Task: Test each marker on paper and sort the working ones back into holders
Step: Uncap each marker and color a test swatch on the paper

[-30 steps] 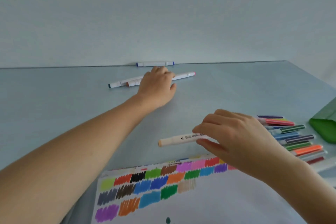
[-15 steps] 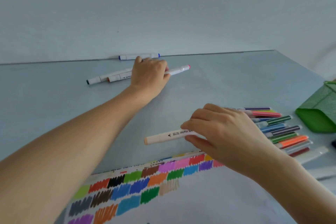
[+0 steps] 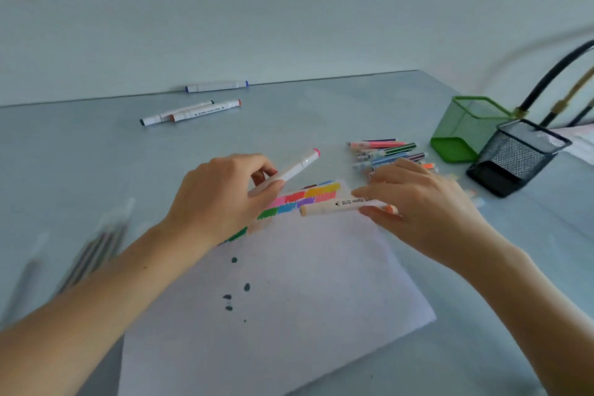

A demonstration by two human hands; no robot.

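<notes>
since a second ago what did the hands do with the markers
The left hand picked the pink-capped white marker out of the far group and brought it back over the swatch-covered paper sheet. The right hand keeps its grip on the beige marker, now over the paper.

pale wall (image 3: 289, 10), grey-blue table (image 3: 80, 170) (matte), soft light

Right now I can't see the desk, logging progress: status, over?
Left hand grips pink-tipped marker, lifted. Right hand pinches beige marker over swatch paper. Green holder, black holder unobstructed.
</notes>
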